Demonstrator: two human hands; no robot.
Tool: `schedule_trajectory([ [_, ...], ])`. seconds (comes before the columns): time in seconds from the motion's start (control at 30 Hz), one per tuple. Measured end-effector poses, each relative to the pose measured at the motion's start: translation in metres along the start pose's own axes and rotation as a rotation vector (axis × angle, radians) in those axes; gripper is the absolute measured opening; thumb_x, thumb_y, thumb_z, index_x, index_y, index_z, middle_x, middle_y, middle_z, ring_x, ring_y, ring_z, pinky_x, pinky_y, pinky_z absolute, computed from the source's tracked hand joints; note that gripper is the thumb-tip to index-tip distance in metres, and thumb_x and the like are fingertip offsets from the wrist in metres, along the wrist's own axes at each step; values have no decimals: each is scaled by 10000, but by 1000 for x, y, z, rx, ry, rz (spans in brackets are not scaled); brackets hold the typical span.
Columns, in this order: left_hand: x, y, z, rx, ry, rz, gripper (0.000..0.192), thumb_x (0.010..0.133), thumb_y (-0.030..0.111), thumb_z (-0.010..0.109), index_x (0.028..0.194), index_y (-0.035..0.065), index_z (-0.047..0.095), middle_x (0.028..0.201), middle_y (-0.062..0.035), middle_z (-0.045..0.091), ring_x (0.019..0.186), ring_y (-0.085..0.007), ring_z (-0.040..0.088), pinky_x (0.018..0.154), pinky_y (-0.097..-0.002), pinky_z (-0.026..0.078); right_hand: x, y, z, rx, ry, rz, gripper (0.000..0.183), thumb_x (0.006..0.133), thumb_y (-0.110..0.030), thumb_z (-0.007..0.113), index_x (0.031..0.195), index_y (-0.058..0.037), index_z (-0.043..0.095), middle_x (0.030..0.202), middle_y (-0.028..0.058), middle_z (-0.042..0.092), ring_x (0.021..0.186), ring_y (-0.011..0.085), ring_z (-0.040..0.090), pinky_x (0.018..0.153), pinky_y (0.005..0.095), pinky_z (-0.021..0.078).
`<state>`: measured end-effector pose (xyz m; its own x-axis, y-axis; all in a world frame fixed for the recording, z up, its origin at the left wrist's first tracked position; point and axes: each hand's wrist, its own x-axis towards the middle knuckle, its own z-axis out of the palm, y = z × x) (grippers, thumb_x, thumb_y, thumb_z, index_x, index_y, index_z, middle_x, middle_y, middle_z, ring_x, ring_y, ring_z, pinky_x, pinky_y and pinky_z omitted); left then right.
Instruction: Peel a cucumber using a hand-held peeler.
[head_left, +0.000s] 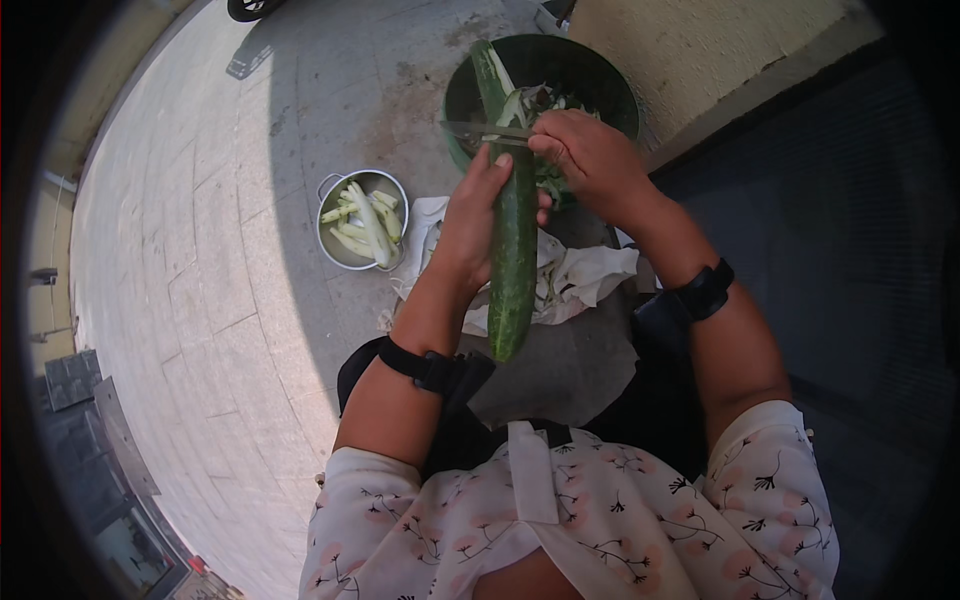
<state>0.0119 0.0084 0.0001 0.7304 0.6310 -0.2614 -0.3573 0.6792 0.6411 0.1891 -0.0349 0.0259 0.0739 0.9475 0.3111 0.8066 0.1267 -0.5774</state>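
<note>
A long dark-green gourd (514, 247), perhaps a large cucumber, is gripped around its middle by my left hand (476, 210). Pale flesh shows along its far part, where the skin is cut away. My right hand (592, 161) holds a knife (487, 133) whose blade lies across the gourd, pointing left. A strip of peel stands up beyond the blade. The gourd's far end reaches over a green plastic tub (634, 105) that contains peelings (551, 180).
Left of my hands, a two-handled metal pot (321, 232) on the paving (225, 247) holds several pale peeled pieces (367, 221). A crumpled white bag (592, 274) with scraps lies below the gourd. A wall (720, 60) runs along the right; a wheel (251, 7) shows at the top.
</note>
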Motion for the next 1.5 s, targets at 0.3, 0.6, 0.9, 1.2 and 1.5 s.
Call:
schedule_trajectory([
  [0.3,-19,-8,20,-11,-250,-26,523,1000,240,550,1460,78,361,1075,-134,574,790,-223,629,625,-342,531,8,26,-34,-277,71,-19,375,1013,-398,455,881,-77,597,877,136,628,894,361,589,766,478,482],
  [0.6,-31,-29,17,20,-243,-55,639,990,247,569,1532,111,261,1090,-116,550,791,-224,630,642,-344,534,14,76,-18,-29,96,147,385,1032,-368,439,888,-38,576,771,135,557,754,331,554,705,411,432],
  [0.9,-34,-30,13,143,-59,-102,755,984,195,588,1587,136,137,1064,-104,555,801,-220,646,706,-351,555,10,115,-7,531,126,721,478,971,-510,544,900,-43,615,761,44,615,702,163,556,656,305,439],
  [1.2,-16,-23,3,438,51,71,729,990,143,578,1576,159,145,1126,-117,560,881,-229,654,728,-361,572,24,28,27,899,36,496,380,893,-366,725,1001,-22,604,771,10,612,609,64,501,546,228,405],
  [1.5,-12,-12,3,148,45,34,626,1014,168,515,1559,153,208,1101,-131,590,876,-237,647,739,-377,571,1,14,-1,58,79,120,314,968,-387,584,923,-78,616,791,121,629,707,302,597,658,419,478],
])
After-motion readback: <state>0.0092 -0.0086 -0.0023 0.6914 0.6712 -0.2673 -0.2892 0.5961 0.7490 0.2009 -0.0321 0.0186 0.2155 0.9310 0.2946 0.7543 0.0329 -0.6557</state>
